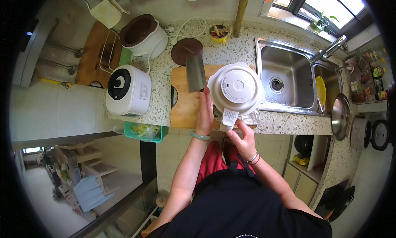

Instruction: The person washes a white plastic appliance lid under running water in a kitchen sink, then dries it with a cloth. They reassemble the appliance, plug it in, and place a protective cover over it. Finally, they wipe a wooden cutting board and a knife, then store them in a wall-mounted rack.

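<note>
One white jug [237, 85] over the right part of the board [185, 110]

Seen from above, the jug is round and matte white, with a wide scalloped rim around a smaller raised cap. The cap has a short dark slot and faint grey print along its edge. A pale handle [229, 117] points toward the person, its top covered in rows of small grey marks. The jug hides its own base, so I cannot tell whether it rests on the board.

The left hand [205, 114], over the board, lies along the jug's left side; its fingertips are partly hidden, and how firmly it holds is unclear. The right hand [244, 142], at the board's near edge, has thumb and forefinger spread narrowly beside the handle; whether they grip it I cannot tell.

A knife [196, 73] crosses the board's far edge, its blade reaching over a brown lid [187, 48] beyond. Right of the board is a steel sink [284, 58]; left of it, a rice cooker [138, 93].
</note>
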Demonstrator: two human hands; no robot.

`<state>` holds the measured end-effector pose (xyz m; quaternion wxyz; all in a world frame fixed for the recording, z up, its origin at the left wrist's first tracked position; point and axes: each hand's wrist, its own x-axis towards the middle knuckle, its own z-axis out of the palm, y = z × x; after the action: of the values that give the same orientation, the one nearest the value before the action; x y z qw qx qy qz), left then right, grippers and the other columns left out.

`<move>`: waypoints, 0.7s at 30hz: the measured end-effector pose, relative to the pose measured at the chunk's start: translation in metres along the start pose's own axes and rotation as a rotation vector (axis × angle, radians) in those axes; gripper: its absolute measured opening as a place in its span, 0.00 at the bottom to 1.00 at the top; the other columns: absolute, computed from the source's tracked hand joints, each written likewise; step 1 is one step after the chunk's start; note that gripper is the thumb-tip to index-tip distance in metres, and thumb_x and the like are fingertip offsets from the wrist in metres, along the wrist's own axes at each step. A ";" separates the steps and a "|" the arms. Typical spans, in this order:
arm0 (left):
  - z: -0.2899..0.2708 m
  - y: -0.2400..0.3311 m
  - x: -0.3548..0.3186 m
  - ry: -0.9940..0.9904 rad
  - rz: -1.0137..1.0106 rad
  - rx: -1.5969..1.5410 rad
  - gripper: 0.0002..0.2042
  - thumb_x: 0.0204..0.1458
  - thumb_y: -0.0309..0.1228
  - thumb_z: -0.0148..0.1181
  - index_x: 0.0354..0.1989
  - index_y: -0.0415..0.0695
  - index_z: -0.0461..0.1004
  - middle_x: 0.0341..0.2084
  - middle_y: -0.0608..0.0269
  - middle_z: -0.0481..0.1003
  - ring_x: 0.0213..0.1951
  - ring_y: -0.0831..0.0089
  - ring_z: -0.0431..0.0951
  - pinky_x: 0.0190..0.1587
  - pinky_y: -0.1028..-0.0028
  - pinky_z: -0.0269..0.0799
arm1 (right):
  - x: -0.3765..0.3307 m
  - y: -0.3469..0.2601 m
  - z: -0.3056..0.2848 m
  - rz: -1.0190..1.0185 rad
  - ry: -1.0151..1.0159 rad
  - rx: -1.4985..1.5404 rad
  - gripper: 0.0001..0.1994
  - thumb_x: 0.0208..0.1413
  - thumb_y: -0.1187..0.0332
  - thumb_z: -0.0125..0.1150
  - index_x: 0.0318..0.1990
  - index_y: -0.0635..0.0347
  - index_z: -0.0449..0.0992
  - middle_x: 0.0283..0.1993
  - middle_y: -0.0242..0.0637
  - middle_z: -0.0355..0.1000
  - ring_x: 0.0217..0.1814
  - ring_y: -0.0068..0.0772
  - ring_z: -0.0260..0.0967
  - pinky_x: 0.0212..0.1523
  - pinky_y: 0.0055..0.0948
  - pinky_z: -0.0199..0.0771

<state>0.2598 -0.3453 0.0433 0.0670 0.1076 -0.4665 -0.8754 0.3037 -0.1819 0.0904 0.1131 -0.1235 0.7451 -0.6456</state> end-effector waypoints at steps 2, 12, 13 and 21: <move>-0.010 -0.009 0.000 -0.034 -0.006 0.067 0.32 0.66 0.50 0.37 0.72 0.42 0.46 0.72 0.61 0.48 0.72 0.70 0.45 0.72 0.68 0.37 | 0.001 0.000 0.005 -0.118 -0.054 -0.145 0.24 0.50 0.60 0.68 0.51 0.66 0.73 0.54 0.48 0.72 0.61 0.46 0.65 0.64 0.40 0.58; -0.038 -0.037 -0.024 -0.123 -0.070 0.486 0.47 0.45 0.22 0.67 0.73 0.44 0.43 0.71 0.53 0.48 0.70 0.61 0.53 0.66 0.61 0.59 | 0.014 -0.015 0.037 0.045 0.256 0.075 0.08 0.50 0.71 0.64 0.36 0.65 0.77 0.27 0.38 0.76 0.29 0.26 0.74 0.34 0.28 0.74; -0.028 -0.031 -0.024 -0.184 0.036 0.517 0.48 0.46 0.26 0.68 0.73 0.44 0.41 0.71 0.51 0.47 0.70 0.61 0.53 0.66 0.62 0.59 | 0.015 -0.022 0.035 0.049 0.305 0.086 0.07 0.51 0.71 0.65 0.34 0.66 0.77 0.26 0.36 0.76 0.29 0.23 0.73 0.33 0.27 0.73; -0.006 -0.030 -0.023 -0.081 0.158 0.835 0.51 0.47 0.39 0.69 0.73 0.45 0.39 0.66 0.40 0.55 0.65 0.47 0.61 0.62 0.62 0.63 | 0.028 -0.019 0.018 0.015 0.259 0.042 0.10 0.52 0.72 0.66 0.39 0.68 0.77 0.29 0.36 0.77 0.29 0.21 0.70 0.33 0.27 0.73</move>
<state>0.2827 -0.3290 0.0180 0.0664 0.0550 -0.7899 -0.6071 0.2839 -0.2105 0.1064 0.0233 -0.0308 0.7407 -0.6707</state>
